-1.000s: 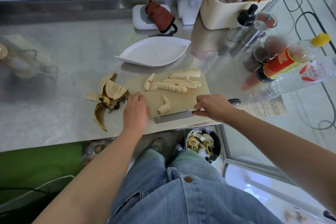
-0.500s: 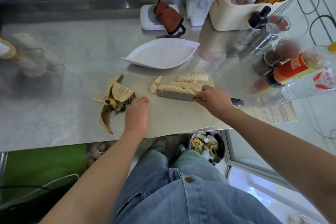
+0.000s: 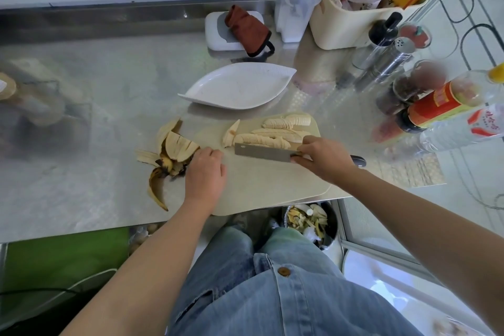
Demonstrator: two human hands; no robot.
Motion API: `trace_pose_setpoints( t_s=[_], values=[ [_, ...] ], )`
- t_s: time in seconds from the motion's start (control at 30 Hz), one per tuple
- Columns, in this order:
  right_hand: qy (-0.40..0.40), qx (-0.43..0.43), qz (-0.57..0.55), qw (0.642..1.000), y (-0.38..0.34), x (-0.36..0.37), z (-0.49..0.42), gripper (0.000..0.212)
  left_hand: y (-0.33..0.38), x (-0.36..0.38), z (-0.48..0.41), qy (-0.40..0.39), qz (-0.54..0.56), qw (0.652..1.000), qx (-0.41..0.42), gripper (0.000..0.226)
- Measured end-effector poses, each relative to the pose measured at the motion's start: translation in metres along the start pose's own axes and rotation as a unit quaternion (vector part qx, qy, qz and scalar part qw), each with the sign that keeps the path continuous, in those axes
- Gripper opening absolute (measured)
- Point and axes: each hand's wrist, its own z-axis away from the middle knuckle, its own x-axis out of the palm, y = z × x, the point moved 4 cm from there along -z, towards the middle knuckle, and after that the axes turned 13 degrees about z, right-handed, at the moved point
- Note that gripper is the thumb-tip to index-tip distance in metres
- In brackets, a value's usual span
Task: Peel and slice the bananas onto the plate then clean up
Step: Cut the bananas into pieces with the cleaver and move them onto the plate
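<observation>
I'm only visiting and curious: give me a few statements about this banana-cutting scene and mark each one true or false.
1. The white plate already holds the banana slices. False: the plate is bare, and the slices lie on the cutting board.
2. The right hand grips the knife. True.
3. The left hand holds a peel up in the air. False: it rests at the board's left edge, beside the peels, which lie on the counter.
4. The knife's blade sits right beside the slices. True.
5. A bin below the counter's edge holds scraps. True.
</observation>
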Motion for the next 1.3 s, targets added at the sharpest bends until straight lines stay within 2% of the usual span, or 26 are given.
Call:
trace_pose_setpoints(
  t_s=[0.07, 0.2, 0.3, 0.4, 0.5, 0.6, 0.97, 1.1, 1.3],
  values=[
    [-0.017, -0.016, 0.003, 1.0, 0.001, 0.003, 0.001, 0.034, 0.001, -0.002, -0.004, 0.012, 0.019, 1.0, -0.001, 0.017],
    [0.01, 0.033, -0.014, 0.999, 0.007, 0.005, 0.0, 0.032, 0.001, -0.005, -0.018, 0.023, 0.024, 0.999, -0.012, 0.014],
    [-0.015, -0.008, -0.062, 0.998, 0.008, 0.008, 0.002, 0.03, 0.005, -0.007, -0.032, 0.028, 0.008, 1.0, -0.009, 0.015],
    [-0.017, -0.034, -0.094, 0.995, 0.008, 0.01, 0.01, 0.025, 0.011, -0.003, -0.047, 0.001, 0.01, 1.0, -0.012, 0.025],
    [0.008, 0.004, -0.117, 0.993, 0.014, 0.014, 0.016, 0.024, 0.013, 0.003, -0.061, -0.035, 0.016, 0.999, -0.016, 0.034],
    [0.004, 0.039, -0.119, 0.992, 0.022, 0.019, 0.019, 0.026, 0.01, 0.004, -0.07, -0.058, 0.007, 0.998, -0.019, 0.034],
    [0.027, 0.066, -0.17, 0.983, 0.01, 0.017, 0.01, 0.025, 0.004, -0.002, -0.048, -0.057, -0.037, 0.997, -0.026, 0.035],
    [0.03, 0.065, -0.195, 0.978, -0.004, 0.011, 0.005, 0.026, 0.003, -0.001, -0.034, -0.046, -0.082, 0.996, -0.014, 0.032],
    [0.035, 0.068, -0.203, 0.976, -0.015, 0.009, 0.006, 0.034, 0.008, 0.001, -0.02, -0.008, -0.204, 0.979, -0.006, 0.027]
  ],
)
